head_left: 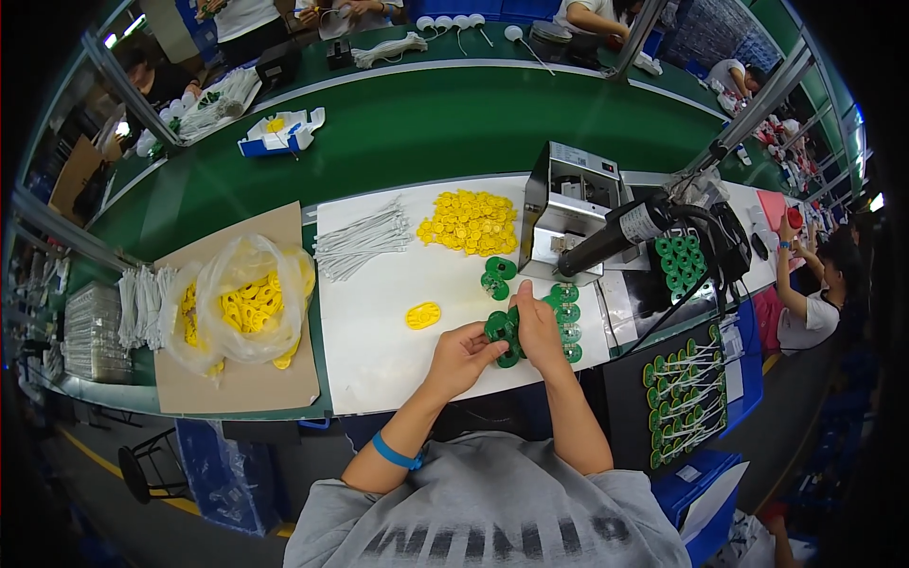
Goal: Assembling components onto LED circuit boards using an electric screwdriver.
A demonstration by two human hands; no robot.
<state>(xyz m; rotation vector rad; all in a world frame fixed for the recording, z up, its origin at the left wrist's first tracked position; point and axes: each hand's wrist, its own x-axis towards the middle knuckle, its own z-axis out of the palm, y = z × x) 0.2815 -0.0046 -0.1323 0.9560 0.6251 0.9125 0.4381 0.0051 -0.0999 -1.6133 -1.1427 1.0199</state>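
Note:
Over the white work surface, my left hand [458,358] pinches a small cluster of round green circuit boards [499,328] between thumb and fingers. My right hand [538,327] is closed against the same boards from the other side, its thumb pointing up and its fingertips partly hidden. Just beyond the hands lie loose round boards [494,284]. A column of similar boards [568,322] runs along the right of my right hand. To the left sits a small group of yellow plastic parts [423,315], with a larger yellow pile [469,222] farther back.
White cable bundles [365,237] lie at the back left, near a plastic bag [251,303] of yellow parts on cardboard. A metal machine [568,199] and a black cylindrical device [615,232] stand back right. Wired boards [682,393] fill a dark surface at right. Co-workers sit around.

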